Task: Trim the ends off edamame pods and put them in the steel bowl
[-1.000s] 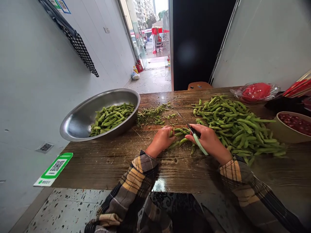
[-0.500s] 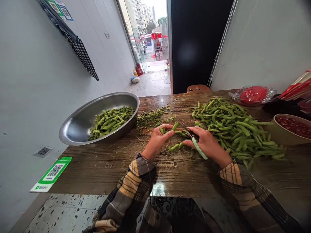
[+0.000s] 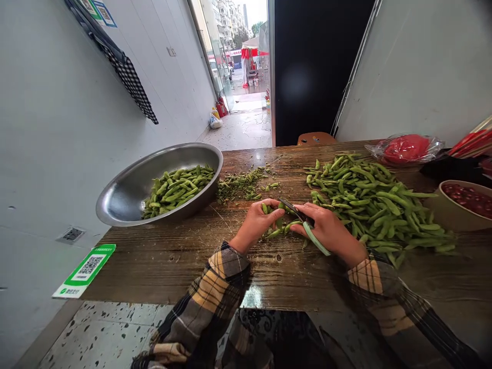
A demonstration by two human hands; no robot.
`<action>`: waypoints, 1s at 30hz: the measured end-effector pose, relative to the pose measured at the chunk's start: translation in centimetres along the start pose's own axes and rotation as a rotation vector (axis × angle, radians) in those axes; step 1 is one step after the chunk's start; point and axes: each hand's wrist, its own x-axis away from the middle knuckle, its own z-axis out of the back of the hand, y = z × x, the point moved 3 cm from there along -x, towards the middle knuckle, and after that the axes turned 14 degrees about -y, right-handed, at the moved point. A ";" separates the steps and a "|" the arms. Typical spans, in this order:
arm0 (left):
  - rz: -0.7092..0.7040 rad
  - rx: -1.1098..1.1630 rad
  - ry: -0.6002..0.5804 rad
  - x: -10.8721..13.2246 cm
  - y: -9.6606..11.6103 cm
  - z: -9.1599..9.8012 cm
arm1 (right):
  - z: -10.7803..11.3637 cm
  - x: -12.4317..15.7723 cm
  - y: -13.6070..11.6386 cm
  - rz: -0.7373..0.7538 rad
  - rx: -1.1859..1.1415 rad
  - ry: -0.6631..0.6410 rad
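Between the fingers of my left hand (image 3: 258, 221) are green edamame pods (image 3: 265, 208). My right hand (image 3: 329, 229) grips a pair of scissors (image 3: 315, 238) with a pale green handle, its dark blades reaching toward the pods at my left fingertips. A few loose pods lie on the wood just beneath both hands. To the right spreads a large heap of edamame pods (image 3: 378, 200). Left of my hands, a tilted steel basin (image 3: 123, 197) holds more pods (image 3: 175, 189). Small trimmed bits (image 3: 240, 184) are scattered beside the basin.
All this rests on a dark wooden table (image 3: 184, 277). A tub of red contents (image 3: 457, 210), a red bundle in clear plastic (image 3: 407, 149) and red-wrapped sticks (image 3: 472, 138) stand at the right. A green QR-code card (image 3: 86, 271) lies at the left edge.
My left hand has moved slightly right, closer to the scissors. The blades now meet the pod at my left fingertips. The whole view has shifted a little.
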 end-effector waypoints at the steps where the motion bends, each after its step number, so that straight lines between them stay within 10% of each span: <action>1: 0.007 -0.024 -0.001 0.0 0.0 0.1 | 0.0 0.0 0.0 -0.005 0.012 -0.007; 7: 0.049 -0.086 -0.003 0.0 -0.1 0.7 | 0.3 0.1 -0.4 0.005 0.061 -0.070; 18: -0.027 0.478 0.192 0.3 -0.1 1.8 | 0.5 0.0 0.5 -0.061 0.055 0.089; 30: -0.067 0.450 0.097 0.1 -0.4 0.9 | 0.5 -0.2 -0.1 -0.035 -0.042 0.037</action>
